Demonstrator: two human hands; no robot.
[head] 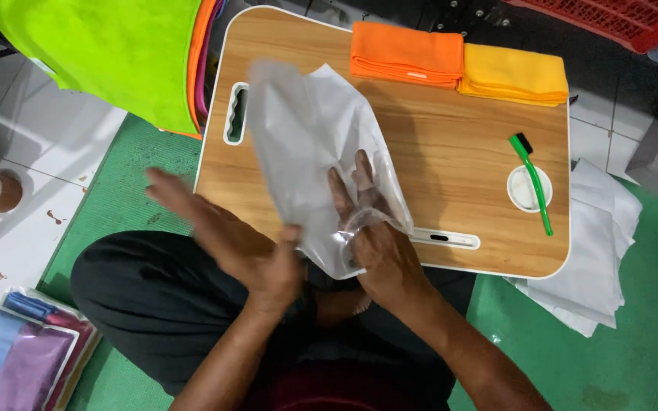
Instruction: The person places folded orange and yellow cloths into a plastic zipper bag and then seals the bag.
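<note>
1. While the low wooden lap table with white edging point(466, 144) takes up most of the view, it stands on a green floor mat point(634, 335), with the person's dark-clad legs tucked beneath its near edge.
2. Lying across the table's near-left part is a clear, thin plastic bag point(306, 144), crumpled and semi-see-through; it looks very light, limp and slippery, and likely to cling or tear if tugged hard.
3. At the far edge sit a folded orange cloth point(407, 53) and a folded yellow cloth point(513, 74), touching side by side.
4. Inside the bag's open mouth, the right hand point(371, 228) has its fingers spread to hold the film apart; the mouth rim seems the best place to grip.
5. Beside it, the left hand point(226, 236) is open and flat, blurred, its thumb touching the bag's near edge without gripping.
6. To the right, a green brush point(535, 183) rests across a small white round dish point(525, 192).
</note>
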